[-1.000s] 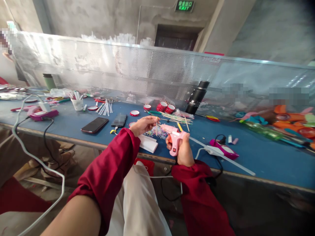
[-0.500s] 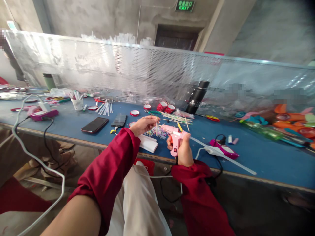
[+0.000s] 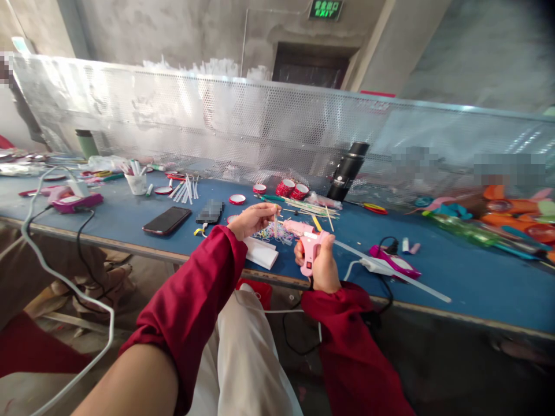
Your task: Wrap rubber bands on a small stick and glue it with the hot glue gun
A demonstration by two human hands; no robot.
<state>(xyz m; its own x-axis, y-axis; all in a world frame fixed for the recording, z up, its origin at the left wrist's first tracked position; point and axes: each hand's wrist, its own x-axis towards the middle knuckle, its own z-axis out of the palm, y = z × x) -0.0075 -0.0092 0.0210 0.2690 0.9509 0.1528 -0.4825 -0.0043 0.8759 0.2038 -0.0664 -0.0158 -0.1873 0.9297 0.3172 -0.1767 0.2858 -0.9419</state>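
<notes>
My right hand (image 3: 323, 264) is wrapped round the handle of a pink glue gun (image 3: 310, 245), whose nozzle points left. A long clear glue stick (image 3: 403, 276) sticks out of the gun's back, slanting down to the right. Just left of the nozzle, my left hand (image 3: 255, 221) pinches the top of a thin pale stick (image 3: 276, 225), which hangs upright from the fingertips. The nozzle is close to this stick; whether they touch I cannot tell. Beneath them lies a heap of small coloured strips (image 3: 281, 236).
On the blue table (image 3: 468, 289) are a white box-like object (image 3: 261, 254), a phone (image 3: 167, 221), red tape rolls (image 3: 286, 188), a black flask (image 3: 348, 172) and a purple-and-white power strip (image 3: 394, 263). A white cable (image 3: 110, 329) hangs at left. A mesh screen (image 3: 243, 121) stands behind.
Almost nothing differs. My left hand and the thin stick have risen very slightly, and the glue gun has shifted a touch; both grips are the same.
</notes>
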